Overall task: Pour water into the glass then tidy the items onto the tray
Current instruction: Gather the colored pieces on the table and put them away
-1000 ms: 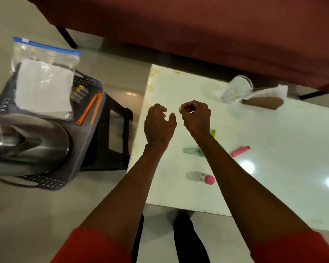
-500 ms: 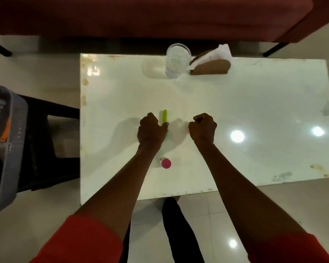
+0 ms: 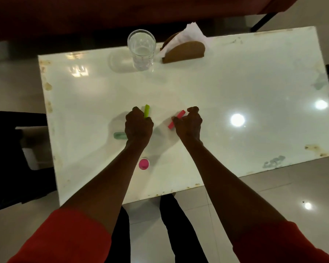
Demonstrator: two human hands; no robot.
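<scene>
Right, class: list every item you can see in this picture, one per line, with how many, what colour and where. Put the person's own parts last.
Table: one, white and glossy, fills the middle of the view.
Glass: one, clear, upright at the table's far edge.
Napkin holder: one, brown, holding white napkins, just right of the glass.
Green stick: one, yellow-green, by the left hand's fingers.
Pink stick: one, pink-red, by the right hand's fingers.
Teal stick: one, pale teal, lying left of the left hand.
Pink-capped item: one, near edge, between the arms.
Left hand: fingers curled at the green stick.
Right hand: fingers curled at the pink stick.
Sleeves: two, red.
</scene>
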